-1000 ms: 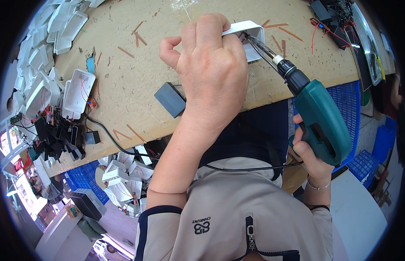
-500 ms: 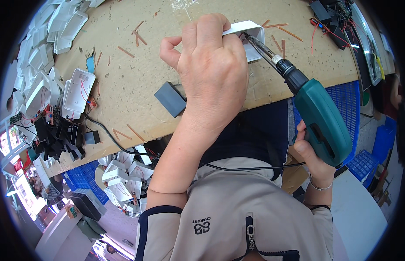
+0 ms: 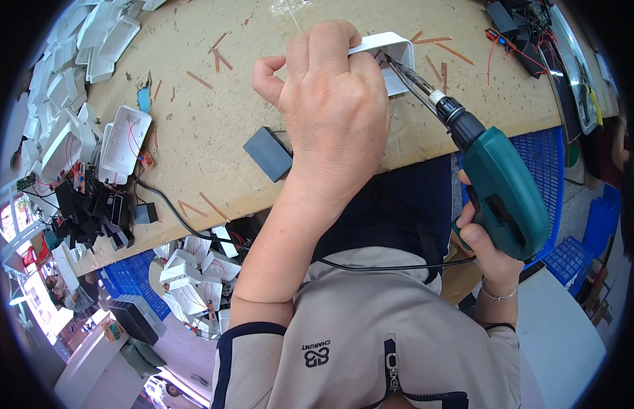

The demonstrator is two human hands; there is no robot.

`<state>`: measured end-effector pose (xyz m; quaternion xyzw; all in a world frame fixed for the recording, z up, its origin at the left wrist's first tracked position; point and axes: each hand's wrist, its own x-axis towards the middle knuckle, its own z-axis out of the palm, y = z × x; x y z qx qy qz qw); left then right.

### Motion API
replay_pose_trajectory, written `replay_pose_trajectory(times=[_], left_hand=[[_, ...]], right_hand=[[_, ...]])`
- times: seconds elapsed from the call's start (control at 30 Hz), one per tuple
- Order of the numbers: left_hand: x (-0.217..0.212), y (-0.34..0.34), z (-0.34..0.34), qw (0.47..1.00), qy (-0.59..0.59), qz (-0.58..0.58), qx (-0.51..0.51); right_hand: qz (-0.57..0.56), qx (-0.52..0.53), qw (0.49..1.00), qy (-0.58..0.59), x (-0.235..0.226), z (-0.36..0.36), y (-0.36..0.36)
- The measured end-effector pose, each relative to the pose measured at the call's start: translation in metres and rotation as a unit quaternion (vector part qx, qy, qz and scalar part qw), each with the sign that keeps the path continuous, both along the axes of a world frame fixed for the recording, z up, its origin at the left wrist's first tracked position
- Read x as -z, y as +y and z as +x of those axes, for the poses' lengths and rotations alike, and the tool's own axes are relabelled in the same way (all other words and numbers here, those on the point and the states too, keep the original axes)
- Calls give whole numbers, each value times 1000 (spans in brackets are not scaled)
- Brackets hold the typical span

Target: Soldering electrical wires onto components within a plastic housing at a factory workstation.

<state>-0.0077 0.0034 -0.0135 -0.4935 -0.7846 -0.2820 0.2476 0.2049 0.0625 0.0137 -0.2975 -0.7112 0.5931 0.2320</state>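
Observation:
My left hand (image 3: 334, 112) grips a white plastic box (image 3: 392, 54) on the cardboard-covered bench (image 3: 214, 102), its fingers curled over the box's near wall. My right hand (image 3: 490, 255) holds a green electric screwdriver (image 3: 501, 194) by its handle. The tool's long bit (image 3: 409, 78) slants up and left into the open box. A thin black cord (image 3: 392, 267) runs from the tool across my chest.
A dark grey block (image 3: 267, 153) lies just left of my left wrist. White housings with red wires (image 3: 122, 140) and black parts (image 3: 99, 215) crowd the bench's left side. A blue crate of white housings (image 3: 194, 276) sits below. Circuit boards with red wires (image 3: 514, 27) lie far right.

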Motion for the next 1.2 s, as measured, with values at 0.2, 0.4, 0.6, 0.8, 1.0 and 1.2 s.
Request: replay_pose_trajectory(times=[0.2,0.4,0.6,0.8,1.0,1.2], left_hand=[[1,0,-2,1000,-6,2,5],[1,0,-2,1000,-16,9,1],[-2,-1,0,999,-21,-6,-24],[-4,-3,-4,1000,-19,-9,-1],[-12,-22,-7,997,-71,-10,10],[-20,-29,-12,942,-324,-48,75]], right_hand=[[-28,-11,999,19,0,4,-2],[-41,-8,999,19,1,9,-5],[-57,16,998,12,1,13,-7],[-44,30,997,48,-1,9,-1],[-19,73,994,82,-6,-1,0],[-50,-20,988,142,4,18,11]])
